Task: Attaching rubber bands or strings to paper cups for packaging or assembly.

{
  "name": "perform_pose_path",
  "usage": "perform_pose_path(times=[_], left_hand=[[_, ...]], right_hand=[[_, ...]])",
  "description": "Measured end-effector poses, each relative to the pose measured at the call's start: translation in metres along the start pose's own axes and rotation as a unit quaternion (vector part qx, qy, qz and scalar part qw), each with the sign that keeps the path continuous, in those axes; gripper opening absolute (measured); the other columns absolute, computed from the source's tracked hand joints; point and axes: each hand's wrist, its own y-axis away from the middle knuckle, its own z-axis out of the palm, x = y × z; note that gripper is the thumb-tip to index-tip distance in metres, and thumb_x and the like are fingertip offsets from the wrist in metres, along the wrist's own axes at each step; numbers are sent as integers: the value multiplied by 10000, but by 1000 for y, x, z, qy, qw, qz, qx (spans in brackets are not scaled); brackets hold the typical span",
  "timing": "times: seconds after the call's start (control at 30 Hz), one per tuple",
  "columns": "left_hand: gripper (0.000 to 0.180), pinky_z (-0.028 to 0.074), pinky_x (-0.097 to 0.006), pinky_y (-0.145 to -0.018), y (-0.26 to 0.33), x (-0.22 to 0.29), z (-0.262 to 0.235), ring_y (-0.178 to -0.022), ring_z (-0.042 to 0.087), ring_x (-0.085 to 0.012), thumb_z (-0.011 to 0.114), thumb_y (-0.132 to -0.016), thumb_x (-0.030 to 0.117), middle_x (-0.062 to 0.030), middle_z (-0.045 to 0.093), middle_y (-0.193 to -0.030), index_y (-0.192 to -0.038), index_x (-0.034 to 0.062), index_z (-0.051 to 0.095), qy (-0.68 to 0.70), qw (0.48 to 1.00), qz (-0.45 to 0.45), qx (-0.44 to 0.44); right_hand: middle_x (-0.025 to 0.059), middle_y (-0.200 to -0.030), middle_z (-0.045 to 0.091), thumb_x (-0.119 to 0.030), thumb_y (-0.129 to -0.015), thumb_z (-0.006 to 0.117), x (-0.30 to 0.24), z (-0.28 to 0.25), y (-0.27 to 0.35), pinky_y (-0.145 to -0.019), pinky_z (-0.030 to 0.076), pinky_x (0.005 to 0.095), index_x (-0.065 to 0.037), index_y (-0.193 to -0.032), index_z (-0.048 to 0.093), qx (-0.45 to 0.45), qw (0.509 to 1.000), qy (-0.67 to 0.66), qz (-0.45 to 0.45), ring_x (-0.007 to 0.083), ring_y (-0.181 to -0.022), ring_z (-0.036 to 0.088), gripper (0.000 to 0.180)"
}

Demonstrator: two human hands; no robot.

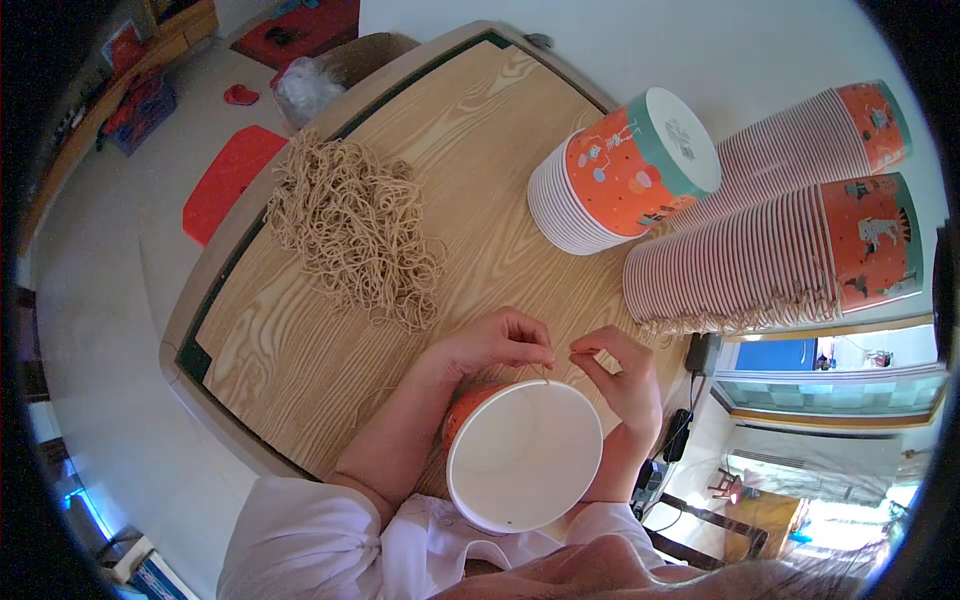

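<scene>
The left hand [500, 342] is closing its thumb and forefinger in a pinch on a thin piece of string [546, 374], which is hanging down to the rim of a paper tub [525, 460]. The right hand [625, 375] is holding its thumb and forefinger curved toward each other, just beside the left fingertips; whether they are gripping the string cannot be told. This one tub is sitting between the forearms, its round white mouth facing up toward the head. On the one wooden table [480, 120], one tan yarn heap [355, 225] is lying on the left, and three tub stacks are standing on the right: one short stack [610, 170] and two tall stacks [735, 255].
</scene>
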Motion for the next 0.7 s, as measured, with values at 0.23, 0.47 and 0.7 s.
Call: perform_pose_path(times=[0.23, 0.47, 0.7], left_hand=[[136, 353, -185, -552, 2, 4, -1, -621, 475, -18, 689, -835, 197, 51, 616, -727, -847, 62, 696, -17, 1000, -20, -2], [142, 391, -206, -586, 2, 6, -1, -654, 518, -42, 709, -816, 200, 33, 632, -745, -842, 61, 696, -20, 999, -29, 3], [140, 408, -206, -593, 1, -2, -3, -676, 537, -44, 711, -822, 189, 25, 652, -784, -868, 57, 697, -10, 999, -31, 14]], right_hand=[[101, -765, 633, -26, -763, 715, 8, -6, 5, -620, 494, 302, 12, -812, 650, 24, 1000, -1, -2, 218, -703, 624, 90], [113, -696, 582, -119, -856, 646, 13, -5, 5, -558, 437, 315, 22, -805, 609, -14, 997, -8, 74, 217, -626, 573, 154], [98, -879, 641, -52, -779, 706, -3, 3, -7, -735, 496, 325, -25, -964, 651, 58, 997, -18, -39, 246, -826, 613, 195]])
